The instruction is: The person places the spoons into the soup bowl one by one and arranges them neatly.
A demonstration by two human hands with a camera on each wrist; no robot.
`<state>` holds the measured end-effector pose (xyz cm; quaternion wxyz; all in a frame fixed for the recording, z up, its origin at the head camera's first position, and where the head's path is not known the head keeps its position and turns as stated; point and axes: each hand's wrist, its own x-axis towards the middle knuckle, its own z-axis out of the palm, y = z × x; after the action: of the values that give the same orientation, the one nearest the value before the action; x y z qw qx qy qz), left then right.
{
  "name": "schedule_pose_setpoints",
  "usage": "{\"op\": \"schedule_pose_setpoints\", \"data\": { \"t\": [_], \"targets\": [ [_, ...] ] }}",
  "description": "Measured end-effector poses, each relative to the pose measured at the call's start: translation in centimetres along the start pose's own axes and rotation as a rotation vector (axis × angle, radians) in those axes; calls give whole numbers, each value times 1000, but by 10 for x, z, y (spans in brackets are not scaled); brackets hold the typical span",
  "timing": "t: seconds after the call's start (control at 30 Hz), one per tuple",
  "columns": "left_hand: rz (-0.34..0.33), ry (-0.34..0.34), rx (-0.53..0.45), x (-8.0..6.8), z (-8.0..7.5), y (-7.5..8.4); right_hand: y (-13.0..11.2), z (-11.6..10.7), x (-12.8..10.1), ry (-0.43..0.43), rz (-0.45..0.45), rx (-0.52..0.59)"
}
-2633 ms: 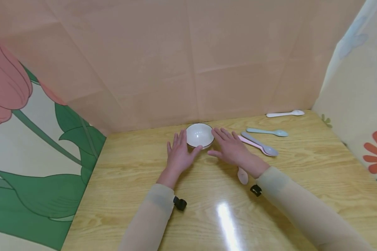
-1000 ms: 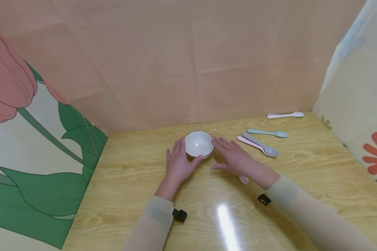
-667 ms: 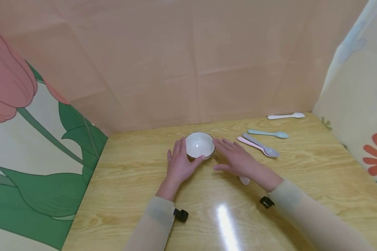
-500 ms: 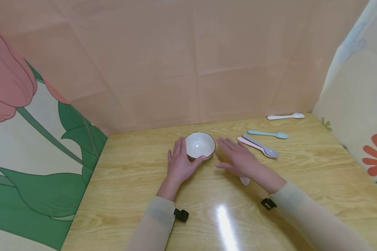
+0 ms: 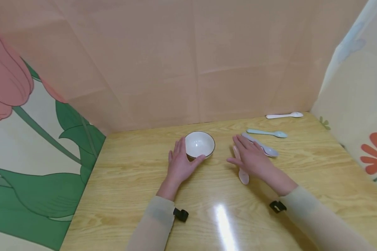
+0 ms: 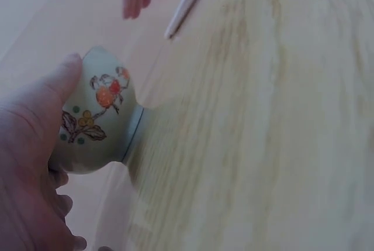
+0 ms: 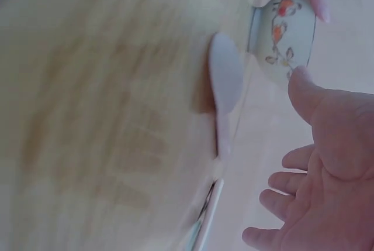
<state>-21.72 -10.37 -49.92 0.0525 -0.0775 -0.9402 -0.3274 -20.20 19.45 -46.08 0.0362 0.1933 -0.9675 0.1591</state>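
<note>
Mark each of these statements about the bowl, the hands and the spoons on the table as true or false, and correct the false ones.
1. The left hand holds the bowl. True.
2. The bowl lies upside down. False: it stands upright on the table, its inside empty.
3. The right hand grips a spoon. False: its fingers are straight, above the pink spoon.
4. A white spoon lies near the back wall. True.
5. The bowl's outside is plain. False: the left wrist view shows a fruit and leaf pattern.
</note>
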Motion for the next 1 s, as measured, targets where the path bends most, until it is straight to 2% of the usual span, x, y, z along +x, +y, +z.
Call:
{"op": "schedule_pose_setpoints", "data": {
  "t": [0.2,0.3,0.63,1.0],
  "targets": [
    [-1,6,4,1,2,-3,12,7,-9,80,-30,-8],
    [-5,1,5,1,1,-3,12,7,-13,90,-33,-26],
    [-12,2,4,0,0,-4,7,5,-16,-1,78,-36],
    [-4,-4,-5,1,0,-3,9,7,-14,-80,52,13]
  ]
}}
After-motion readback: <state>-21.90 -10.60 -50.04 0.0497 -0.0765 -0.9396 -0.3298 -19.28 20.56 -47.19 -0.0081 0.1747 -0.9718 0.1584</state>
